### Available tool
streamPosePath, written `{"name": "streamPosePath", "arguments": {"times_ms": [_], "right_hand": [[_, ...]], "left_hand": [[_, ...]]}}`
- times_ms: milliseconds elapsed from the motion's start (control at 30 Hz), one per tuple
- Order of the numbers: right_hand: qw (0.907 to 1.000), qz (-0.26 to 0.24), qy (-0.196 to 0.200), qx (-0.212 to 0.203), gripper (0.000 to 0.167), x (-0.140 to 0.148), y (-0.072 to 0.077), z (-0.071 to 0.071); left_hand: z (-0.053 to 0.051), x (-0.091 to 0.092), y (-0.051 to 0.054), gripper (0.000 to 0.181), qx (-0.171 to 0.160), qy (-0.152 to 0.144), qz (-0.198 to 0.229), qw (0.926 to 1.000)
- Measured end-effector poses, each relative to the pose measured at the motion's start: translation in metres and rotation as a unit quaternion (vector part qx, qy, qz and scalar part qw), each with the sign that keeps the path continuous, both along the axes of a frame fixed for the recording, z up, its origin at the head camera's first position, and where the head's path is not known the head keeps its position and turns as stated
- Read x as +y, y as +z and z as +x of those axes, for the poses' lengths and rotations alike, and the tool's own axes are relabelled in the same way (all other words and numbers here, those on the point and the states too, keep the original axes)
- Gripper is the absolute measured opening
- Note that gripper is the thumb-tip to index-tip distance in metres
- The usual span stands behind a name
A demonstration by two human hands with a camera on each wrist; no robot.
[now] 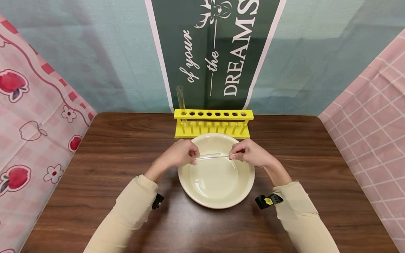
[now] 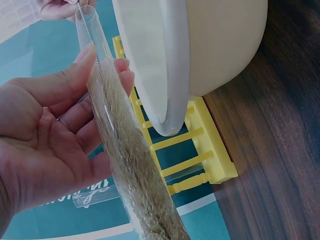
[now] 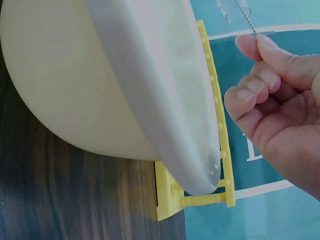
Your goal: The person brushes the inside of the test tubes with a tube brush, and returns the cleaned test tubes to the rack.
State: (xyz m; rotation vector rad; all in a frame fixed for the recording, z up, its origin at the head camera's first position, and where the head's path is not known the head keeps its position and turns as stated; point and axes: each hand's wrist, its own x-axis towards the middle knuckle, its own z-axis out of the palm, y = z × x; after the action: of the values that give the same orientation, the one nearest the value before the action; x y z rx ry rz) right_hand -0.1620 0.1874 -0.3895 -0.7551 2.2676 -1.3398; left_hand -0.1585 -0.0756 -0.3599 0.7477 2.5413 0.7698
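Above the cream basin (image 1: 215, 200), which has water in it, my left hand (image 1: 183, 153) grips a clear glass test tube (image 1: 210, 155) between thumb and fingers. Inside that tube, in the left wrist view, sits the bristle head of a test tube brush (image 2: 132, 160). Its twisted wire runs out of the tube's mouth towards my right hand (image 1: 250, 153). Thumb and forefinger of the right hand pinch the wire (image 3: 247, 17), seen in the right wrist view, a short way outside the mouth. The other right fingers are curled.
Behind the basin, close to it, stands a yellow test tube rack (image 1: 213, 114). Another glass test tube (image 1: 180, 98) stands upright in its leftmost hole. The brown wooden table (image 1: 126, 140) ends at a cloth backdrop (image 1: 126, 70), with patterned cloths on both sides.
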Motion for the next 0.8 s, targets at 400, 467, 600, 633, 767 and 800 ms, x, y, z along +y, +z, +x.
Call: {"name": "streamPosePath", "arguments": {"times_ms": [400, 467, 600, 633, 767, 800], "right_hand": [[0.9971, 0.008, -0.065, -0.04, 0.012, -0.0026, -0.0042, 0.0037], [0.9943, 0.0, -0.084, -0.065, 0.014, -0.0025, -0.006, 0.0042], [0.9852, -0.043, -0.109, -0.125, 0.018, -0.0028, -0.0077, 0.0051], [0.9817, -0.059, -0.114, -0.141, 0.018, -0.0031, -0.0074, 0.0055], [0.9628, -0.123, -0.128, -0.204, 0.02, -0.0043, -0.0056, 0.0069], [0.9568, -0.136, -0.133, -0.22, 0.021, -0.0046, -0.0052, 0.0071]], "left_hand": [[0.0026, 0.0023, -0.0011, 0.015, 0.012, 0.006, -0.008, 0.9999], [0.0032, 0.0028, -0.0015, 0.013, 0.015, 0.006, -0.005, 0.9999], [0.0043, 0.0031, -0.0026, 0.009, 0.013, 0.009, 0.0, 0.9999], [0.0045, 0.0032, -0.0028, 0.008, 0.012, 0.011, 0.002, 0.9999], [0.0055, 0.0033, -0.0032, 0.008, 0.014, 0.014, 0.006, 0.9998], [0.0057, 0.0034, -0.0031, 0.008, 0.014, 0.016, 0.007, 0.9998]]}}
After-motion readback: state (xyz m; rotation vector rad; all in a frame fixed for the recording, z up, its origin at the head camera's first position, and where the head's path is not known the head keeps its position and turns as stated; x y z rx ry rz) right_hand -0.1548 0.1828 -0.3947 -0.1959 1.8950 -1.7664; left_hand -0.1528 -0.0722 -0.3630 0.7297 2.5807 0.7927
